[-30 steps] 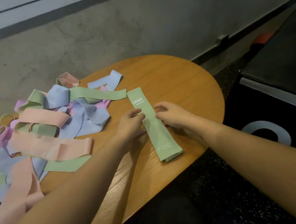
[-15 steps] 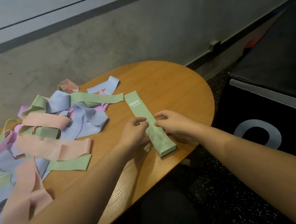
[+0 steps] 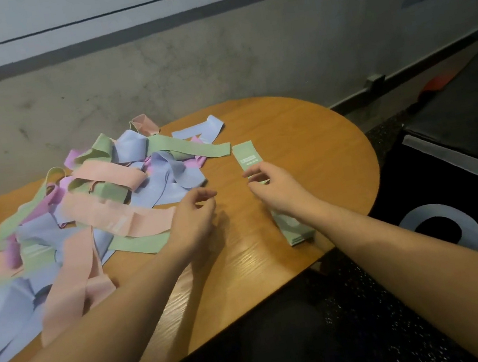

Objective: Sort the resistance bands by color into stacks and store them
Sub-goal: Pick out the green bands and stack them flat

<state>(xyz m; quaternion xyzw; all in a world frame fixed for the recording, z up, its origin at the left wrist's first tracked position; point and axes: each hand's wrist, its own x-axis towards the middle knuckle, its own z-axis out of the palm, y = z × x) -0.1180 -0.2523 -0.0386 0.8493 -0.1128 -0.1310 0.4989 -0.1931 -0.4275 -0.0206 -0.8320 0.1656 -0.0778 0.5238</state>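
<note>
Wooden table [image 3: 305, 151], tangled band pile [image 3: 95, 209] beside relaxed empty left hand [image 3: 193, 216]; right hand [image 3: 277, 190] pinching green stack [image 3: 248, 156].

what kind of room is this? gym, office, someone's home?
Probably a gym or fitness studio, not certain. Clues: a heap of resistance bands on a round wooden table, dark speckled rubber-looking flooring, and a bare concrete wall. The black box at right could be gym equipment.

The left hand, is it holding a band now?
No, the left hand hangs above the bare table with loosely curled fingers, holding nothing.
</note>
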